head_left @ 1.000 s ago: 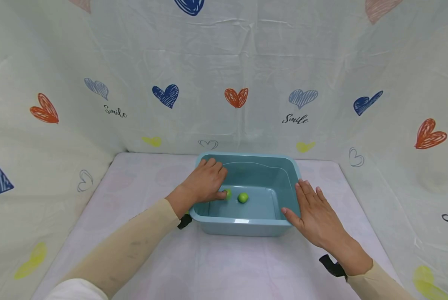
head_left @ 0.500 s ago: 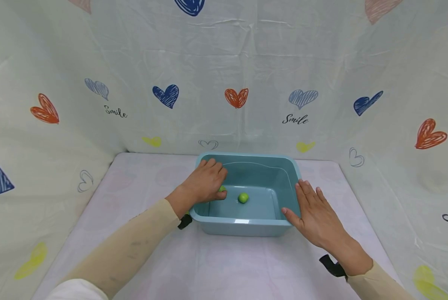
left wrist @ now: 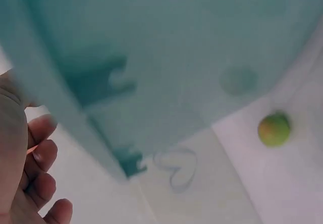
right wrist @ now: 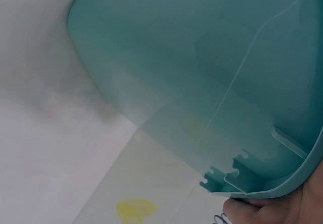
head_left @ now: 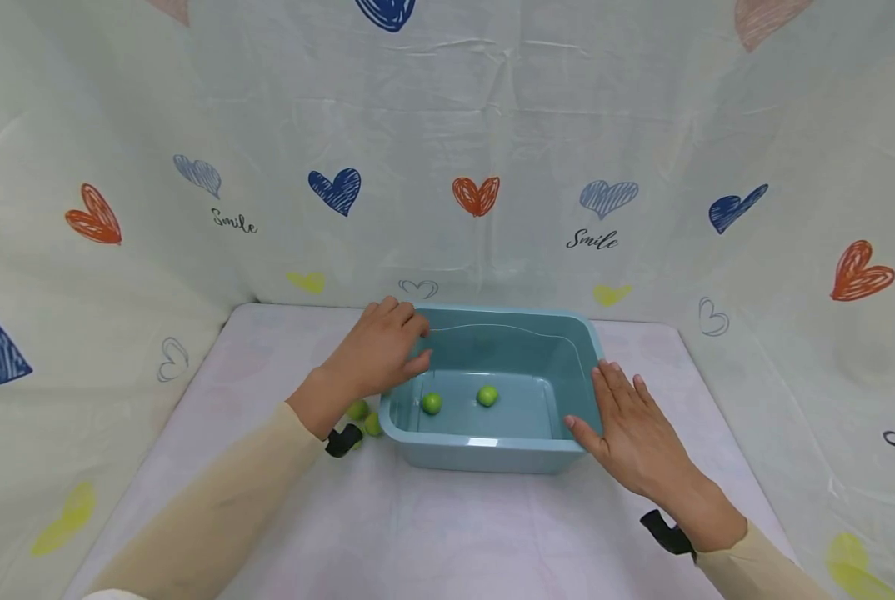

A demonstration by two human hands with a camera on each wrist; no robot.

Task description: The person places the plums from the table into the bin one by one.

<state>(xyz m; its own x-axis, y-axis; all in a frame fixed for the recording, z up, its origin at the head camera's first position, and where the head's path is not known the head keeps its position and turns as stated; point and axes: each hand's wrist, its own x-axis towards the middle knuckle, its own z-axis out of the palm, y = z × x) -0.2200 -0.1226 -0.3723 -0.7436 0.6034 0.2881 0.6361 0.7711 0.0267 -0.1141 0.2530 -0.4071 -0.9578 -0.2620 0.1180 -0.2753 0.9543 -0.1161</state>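
My left hand (head_left: 376,346) is over the left rim of a light blue plastic basin (head_left: 485,444), fingers loosely bent, holding nothing. Two small round green fruits, lime-like, lie on the basin's floor: one fruit (head_left: 432,403) near the left side, another fruit (head_left: 487,396) towards the middle. My right hand (head_left: 631,429) rests with straight fingers against the basin's right rim; its fingers (right wrist: 247,210) show below that rim in the right wrist view. In the left wrist view, the left fingers (left wrist: 43,156) hang beside the rim, apart from any fruit.
Outside the basin, by my left wrist, more green fruits (head_left: 373,424) lie on the pale cloth-covered table (head_left: 462,525), partly hidden by the wrist strap (head_left: 343,440). A white curtain (head_left: 417,108) printed with hearts stands around the back and sides.
My left hand has lifted away from the basin's inside, leftward over the rim. The fruit half hidden by it now shows at the basin's left. The right hand stays put.
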